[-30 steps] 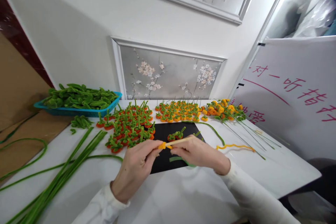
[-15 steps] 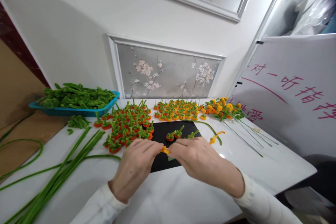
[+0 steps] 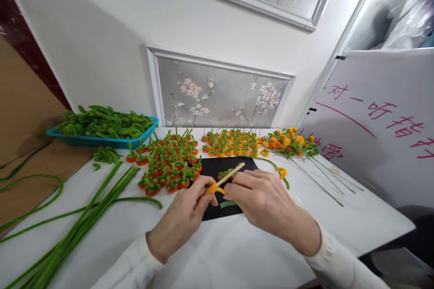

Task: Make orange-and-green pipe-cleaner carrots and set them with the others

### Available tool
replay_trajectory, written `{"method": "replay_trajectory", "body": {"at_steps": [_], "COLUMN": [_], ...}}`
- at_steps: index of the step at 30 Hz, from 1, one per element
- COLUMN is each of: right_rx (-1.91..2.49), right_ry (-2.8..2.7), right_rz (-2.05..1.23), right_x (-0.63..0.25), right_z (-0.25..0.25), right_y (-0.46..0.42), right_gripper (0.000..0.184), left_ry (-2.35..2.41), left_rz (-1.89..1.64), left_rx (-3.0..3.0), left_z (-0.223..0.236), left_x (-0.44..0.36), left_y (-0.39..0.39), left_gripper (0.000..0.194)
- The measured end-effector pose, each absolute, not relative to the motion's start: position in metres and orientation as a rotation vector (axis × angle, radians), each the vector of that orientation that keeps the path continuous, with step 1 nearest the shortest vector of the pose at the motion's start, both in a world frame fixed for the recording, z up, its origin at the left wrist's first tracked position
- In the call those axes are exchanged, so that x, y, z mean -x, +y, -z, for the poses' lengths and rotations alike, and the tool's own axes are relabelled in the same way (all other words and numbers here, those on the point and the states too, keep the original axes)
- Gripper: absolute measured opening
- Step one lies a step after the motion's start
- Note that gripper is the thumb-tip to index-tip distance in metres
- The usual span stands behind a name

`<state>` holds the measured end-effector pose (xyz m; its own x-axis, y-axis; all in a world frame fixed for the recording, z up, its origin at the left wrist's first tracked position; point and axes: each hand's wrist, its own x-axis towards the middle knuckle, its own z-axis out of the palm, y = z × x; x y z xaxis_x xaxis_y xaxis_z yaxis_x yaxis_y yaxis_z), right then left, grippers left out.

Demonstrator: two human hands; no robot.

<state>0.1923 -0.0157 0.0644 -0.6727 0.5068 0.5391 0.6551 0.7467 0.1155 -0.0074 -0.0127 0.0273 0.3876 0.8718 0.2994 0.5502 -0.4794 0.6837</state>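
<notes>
Over the black mat (image 3: 210, 213), in the head view, the left hand (image 3: 181, 216) pinches an orange coil (image 3: 211, 188) wound round a pale stick (image 3: 232, 173); the right hand (image 3: 271, 207), fingers bent, grips the orange strand (image 3: 220, 191) leading from it, whose far end seemingly pokes out beyond. Red-orange pieces (image 3: 169, 165) crowd the mat's left edge; a blue tray (image 3: 101, 142) sits near the white surface's (image 3: 356, 216) far-left corner.

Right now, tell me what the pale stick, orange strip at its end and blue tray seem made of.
Pale stick: probably wood, matte; it is straight and tan. Orange strip: likely chenille, soft-looking, given its fuzzy edges, though blur leaves that open. Blue tray: probably plastic, smooth, judging by its even colour and slight sheen.
</notes>
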Motion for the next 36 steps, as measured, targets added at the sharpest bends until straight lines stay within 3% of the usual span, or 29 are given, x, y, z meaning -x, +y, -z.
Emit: {"method": "replay_trajectory", "body": {"at_steps": [4,11,19,24,31,36], "right_rx": [0.872,0.877,0.947,1.007,0.881,1.027], "right_ry": [-2.507,-2.539,-2.413,-2.421,-2.497,-2.544], "right_rz": [0.423,0.446,0.403,0.055,-0.525,-0.212], "right_x": [-0.194,-0.193,-0.189,-0.192,-0.199,-0.191], "right_z": [-0.051,-0.034,-0.055,-0.059,-0.049,-0.036], "right_y": [-0.024,-0.031,-0.004,0.025,0.034,0.008], "right_gripper": [0.021,0.007,0.025,0.025,0.034,0.025], "left_ry": [1.219,1.257,1.258,1.185,1.134,1.293], "left_rz": [-0.884,-0.859,-0.677,-0.665,-1.044,-1.140], "left_rx": [-2.109,-2.190,-2.519,-2.679,-2.383,-2.159], "left_z": [-0.029,-0.024,-0.020,-0.017,-0.021,-0.024], "left_x": [0.007,0.004,0.006,0.008,0.009,0.010], "left_y": [-0.011,-0.011,-0.011,-0.010,-0.013,-0.010], "left_gripper": [0.017,0.024,0.023,0.026,0.021,0.022]}}
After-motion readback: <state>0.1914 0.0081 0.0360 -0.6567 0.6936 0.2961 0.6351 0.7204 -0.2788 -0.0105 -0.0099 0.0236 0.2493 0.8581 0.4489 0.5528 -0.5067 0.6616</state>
